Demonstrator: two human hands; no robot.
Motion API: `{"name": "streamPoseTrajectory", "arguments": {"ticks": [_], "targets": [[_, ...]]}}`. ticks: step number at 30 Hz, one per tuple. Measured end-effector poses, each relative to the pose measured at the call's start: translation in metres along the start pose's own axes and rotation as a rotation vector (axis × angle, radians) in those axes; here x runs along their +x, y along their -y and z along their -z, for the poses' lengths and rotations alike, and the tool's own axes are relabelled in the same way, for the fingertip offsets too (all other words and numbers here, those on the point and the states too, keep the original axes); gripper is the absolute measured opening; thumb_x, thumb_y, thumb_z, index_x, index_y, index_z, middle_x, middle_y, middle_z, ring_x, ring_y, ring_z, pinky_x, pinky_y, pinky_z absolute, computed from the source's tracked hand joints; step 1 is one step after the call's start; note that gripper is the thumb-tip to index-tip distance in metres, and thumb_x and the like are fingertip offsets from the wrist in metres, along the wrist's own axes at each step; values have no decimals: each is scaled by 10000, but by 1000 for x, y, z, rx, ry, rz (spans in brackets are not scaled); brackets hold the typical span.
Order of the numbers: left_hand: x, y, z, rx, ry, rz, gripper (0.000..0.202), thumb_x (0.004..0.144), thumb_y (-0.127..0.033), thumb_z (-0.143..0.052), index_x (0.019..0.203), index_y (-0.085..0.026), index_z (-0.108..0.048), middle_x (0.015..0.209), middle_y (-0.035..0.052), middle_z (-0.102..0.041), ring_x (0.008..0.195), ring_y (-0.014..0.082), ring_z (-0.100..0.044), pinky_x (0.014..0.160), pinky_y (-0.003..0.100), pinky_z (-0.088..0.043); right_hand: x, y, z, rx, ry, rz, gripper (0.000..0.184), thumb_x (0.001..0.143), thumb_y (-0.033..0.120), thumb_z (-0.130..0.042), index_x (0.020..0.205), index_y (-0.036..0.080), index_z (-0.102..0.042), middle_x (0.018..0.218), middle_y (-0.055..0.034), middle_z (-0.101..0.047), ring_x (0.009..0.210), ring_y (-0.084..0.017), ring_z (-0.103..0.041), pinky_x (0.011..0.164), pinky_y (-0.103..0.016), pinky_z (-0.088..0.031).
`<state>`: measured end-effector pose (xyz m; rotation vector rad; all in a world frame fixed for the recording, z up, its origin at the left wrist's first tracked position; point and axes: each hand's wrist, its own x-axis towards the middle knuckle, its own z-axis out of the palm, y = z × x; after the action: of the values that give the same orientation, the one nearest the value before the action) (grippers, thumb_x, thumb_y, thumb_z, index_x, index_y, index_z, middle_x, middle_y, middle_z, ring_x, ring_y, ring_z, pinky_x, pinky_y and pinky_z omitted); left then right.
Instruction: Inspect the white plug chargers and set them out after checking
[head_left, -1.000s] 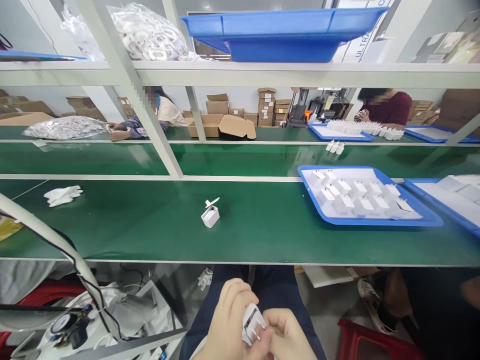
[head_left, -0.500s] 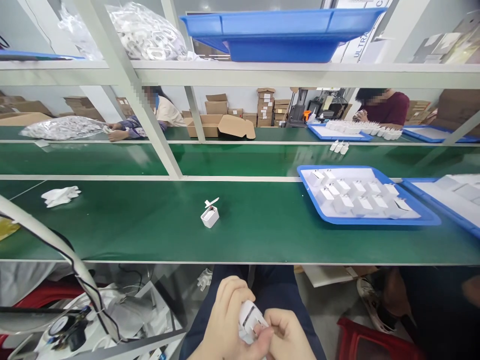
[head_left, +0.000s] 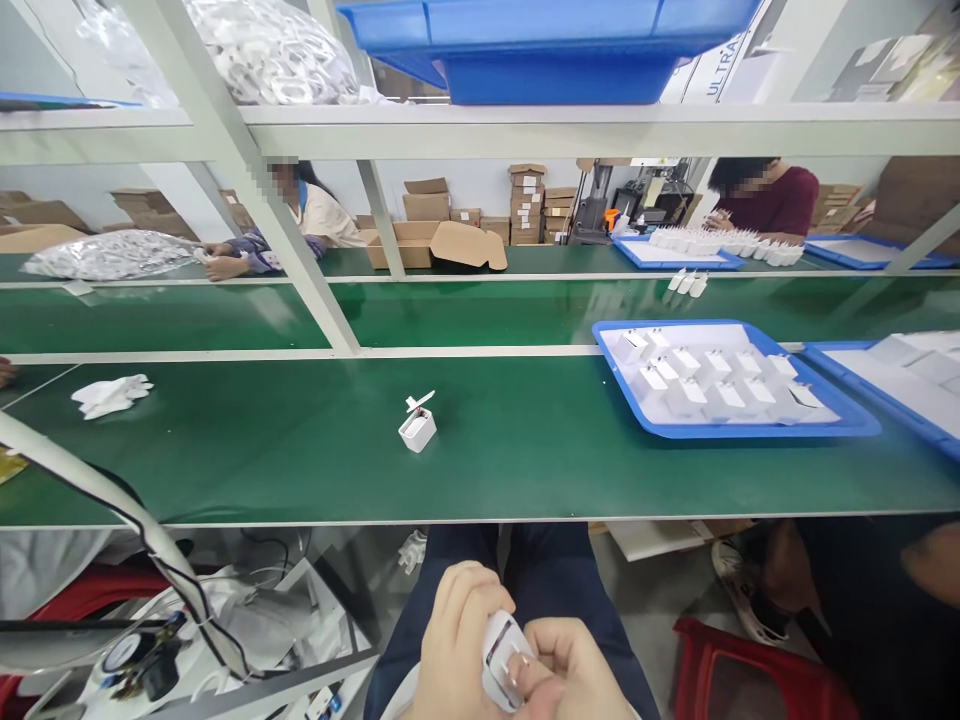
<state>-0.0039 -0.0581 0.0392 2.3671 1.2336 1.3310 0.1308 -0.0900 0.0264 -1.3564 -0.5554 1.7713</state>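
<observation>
Low in the head view, above the lap, my left hand (head_left: 459, 640) is wrapped round a small white plastic housing (head_left: 504, 645) with a dark slot in its face. My right hand (head_left: 568, 668) grips the same piece from the other side, its thumb and fingers pressed near the slot. Fingers cover part of the housing. Beyond the bench edge, on the green surface, stands a small open white box (head_left: 418, 430) with a thin white flap-like piece tilted up from its top. Neither hand touches that box.
A blue tray (head_left: 652, 428) with several white housings lies to the right, beside a second tray (head_left: 885, 385). White gloves (head_left: 112, 396) rest at the left. A slanted post (head_left: 127, 515) rises front left; a red stool (head_left: 739, 660) stands right. Co-workers sit across the bench.
The view has shifted slightly. Both hands keep hold of the white housing; its face is turned a little, and the right thumb has moved over it.
</observation>
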Motion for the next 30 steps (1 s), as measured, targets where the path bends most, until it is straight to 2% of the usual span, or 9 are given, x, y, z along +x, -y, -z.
{"name": "streamPoseTrajectory", "arguments": {"ticks": [2,6,8,11,14,17,22,25,30], "targets": [[1,1,0,-19,10,0,407,825,-573,-540,907,-184,-454,806,43,-485,761,217,-521,668,359,-478,4,-4,4,8,37,-26,612,405,608,-852,682,162,-537,579,26,-598,573,-113,-517,561,-226,-371],[0,2,0,-155,91,27,420,842,-628,-500,864,-211,-457,755,18,-500,715,193,-516,646,329,-460,14,-4,12,1,233,-42,577,402,490,-904,761,162,-593,643,-5,-670,627,-158,-598,616,-259,-428],[-1,1,0,-266,111,80,450,868,-668,-410,826,-223,-458,724,9,-506,676,178,-515,602,304,-442,16,-2,16,-23,317,-25,628,428,409,-919,935,168,-639,867,-54,-720,797,-220,-651,727,-305,-474],[-2,-2,0,-383,149,174,504,880,-699,-316,789,-228,-469,711,7,-506,637,170,-527,537,281,-415,14,1,19,-6,364,3,768,409,368,-935,1090,189,-628,1142,-100,-668,1032,-301,-627,894,-393,-464],[-3,2,-1,-335,209,141,466,874,-674,-358,885,-228,-494,775,16,-541,684,189,-574,703,378,-478,9,3,18,72,319,44,782,380,450,-931,1048,171,-636,1097,-122,-686,1100,-338,-599,972,-447,-420],[-5,11,-3,-322,231,23,419,885,-613,-399,1054,-235,-468,846,22,-565,755,202,-601,931,520,-414,5,8,14,83,314,42,746,406,480,-919,1032,182,-643,1068,-114,-693,1082,-318,-608,972,-430,-420],[-2,14,2,-413,333,7,415,898,-576,-439,1130,-233,-458,887,58,-542,768,191,-580,640,310,-509,0,13,7,70,353,11,696,407,502,-906,983,197,-661,973,-78,-689,986,-274,-626,899,-371,-449],[4,8,8,-400,388,26,391,925,-572,-395,1082,-231,-505,860,59,-562,758,188,-584,628,300,-506,-3,13,4,80,328,0,664,382,513,-905,915,201,-663,909,-61,-677,928,-258,-628,851,-346,-460],[7,1,4,-402,215,6,354,927,-551,-413,1005,-226,-529,745,28,-563,623,154,-565,517,250,-456,-8,18,-3,98,275,-8,630,374,538,-899,856,203,-671,837,-36,-647,851,-226,-606,797,-314,-457]]}}
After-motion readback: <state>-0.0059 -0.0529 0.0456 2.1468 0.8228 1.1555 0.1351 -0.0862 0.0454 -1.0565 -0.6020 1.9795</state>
